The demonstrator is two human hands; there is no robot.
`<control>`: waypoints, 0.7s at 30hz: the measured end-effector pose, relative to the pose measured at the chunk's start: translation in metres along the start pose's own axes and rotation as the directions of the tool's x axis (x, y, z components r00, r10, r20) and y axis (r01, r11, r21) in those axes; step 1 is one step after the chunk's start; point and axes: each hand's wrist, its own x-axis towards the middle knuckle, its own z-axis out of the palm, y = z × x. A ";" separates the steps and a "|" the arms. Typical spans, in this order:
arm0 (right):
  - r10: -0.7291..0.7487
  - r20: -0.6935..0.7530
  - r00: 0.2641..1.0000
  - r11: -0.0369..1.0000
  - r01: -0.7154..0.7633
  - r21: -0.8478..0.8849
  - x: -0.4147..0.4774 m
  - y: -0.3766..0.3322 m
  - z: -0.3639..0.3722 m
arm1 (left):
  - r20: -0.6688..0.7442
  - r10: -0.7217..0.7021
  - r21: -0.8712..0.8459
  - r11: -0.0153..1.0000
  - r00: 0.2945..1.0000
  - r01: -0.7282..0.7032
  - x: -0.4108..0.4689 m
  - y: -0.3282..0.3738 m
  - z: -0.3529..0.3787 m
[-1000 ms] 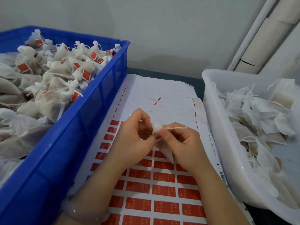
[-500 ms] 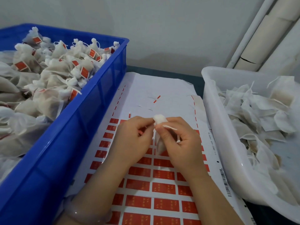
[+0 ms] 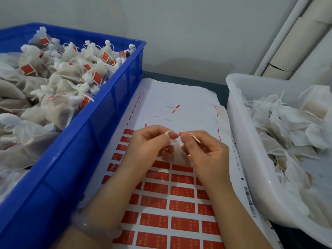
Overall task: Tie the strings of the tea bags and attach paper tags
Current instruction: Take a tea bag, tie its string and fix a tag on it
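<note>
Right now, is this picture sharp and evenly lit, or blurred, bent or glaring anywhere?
Head view: light is soft and even, with faint shadows under the left hand and right hand on the tag sheet. Head view: a small glare spot sits on the white tub rim. Head view: the wide lens slightly bows the blue crate rim, and the tea bag they pinch looks soft.

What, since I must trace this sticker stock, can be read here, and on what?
"0802-1600 14458-56", approximately: right margin of the sticker sheet.
Barcode on that margin: digits too small.
Red stickers: gold marks too blurred.
Red tags in the blue crate: unreadable.
</note>
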 end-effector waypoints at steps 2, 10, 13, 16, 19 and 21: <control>0.009 0.002 1.000 1.000 -0.009 0.013 0.000 0.000 0.000 | 0.101 0.016 0.024 1.000 0.995 -0.018 -0.001 0.002 -0.001; 0.027 -0.022 0.999 0.999 -0.027 0.023 0.000 0.005 0.000 | 0.273 -0.016 0.084 0.996 0.962 -0.008 -0.002 0.003 0.002; 0.057 0.007 0.998 0.997 -0.058 0.051 0.000 0.005 0.002 | 0.236 0.054 0.042 0.997 0.970 -0.066 -0.001 0.001 0.000; 0.138 0.107 0.985 0.980 -0.151 0.126 0.001 0.004 0.001 | 0.225 0.113 -0.052 0.993 0.968 -0.104 -0.001 0.002 -0.001; 0.170 0.231 0.958 0.958 -0.216 0.190 0.001 0.004 -0.003 | 0.224 0.161 -0.102 0.985 0.961 -0.141 -0.003 0.003 0.000; 0.151 0.258 0.954 0.961 -0.203 0.190 0.001 0.003 -0.004 | 0.235 0.167 -0.087 0.985 0.958 -0.151 -0.004 0.003 0.000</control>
